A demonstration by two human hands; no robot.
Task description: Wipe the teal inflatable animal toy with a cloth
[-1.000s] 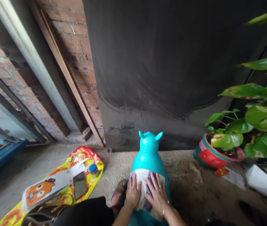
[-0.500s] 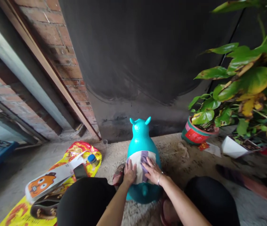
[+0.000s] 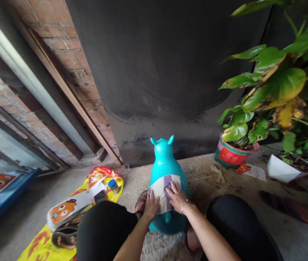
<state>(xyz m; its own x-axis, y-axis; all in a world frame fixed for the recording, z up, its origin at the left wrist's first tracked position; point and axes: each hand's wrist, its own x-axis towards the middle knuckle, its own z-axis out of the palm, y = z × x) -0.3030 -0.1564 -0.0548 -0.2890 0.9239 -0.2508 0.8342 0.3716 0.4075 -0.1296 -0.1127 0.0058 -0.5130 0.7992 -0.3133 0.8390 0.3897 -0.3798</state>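
Both hands have slid a little down the toy's back since half a second ago, and the view has swung slightly so the toy sits nearer the middle. Left hand [image 3: 151, 205] lies flat, fingers spread, on the left edge of a white and purple cloth [image 3: 162, 188]; it presses rather than grips. Right hand [image 3: 177, 197] lies flat too, fingers apart, on the right half of the same cloth, with a thin bracelet [image 3: 183, 207] at the wrist. Neither hand is closed around anything.

The cloth is draped over the back of a teal inflatable animal toy [image 3: 165, 163], which stands upright on the concrete floor [image 3: 202, 177] with its two small ears pointing up and its face turned away toward a dark wall [image 3: 156, 65]. The person's knees, in black trousers [image 3: 102, 224], sit on either side of the toy, close to it.

Left of the toy lies a yellow and red plastic bag [image 3: 99, 177] spread on the floor; on it rest a white box with an orange cartoon face [image 3: 64, 212], a dark phone [image 3: 100, 196] and a small bottle with a blue cap [image 3: 112, 184]. Behind the bag rises a brick wall [image 3: 69, 47]. Right of the toy, near the dark wall, stands a red and green pot [image 3: 231, 156] holding a leafy plant [image 3: 275, 83].
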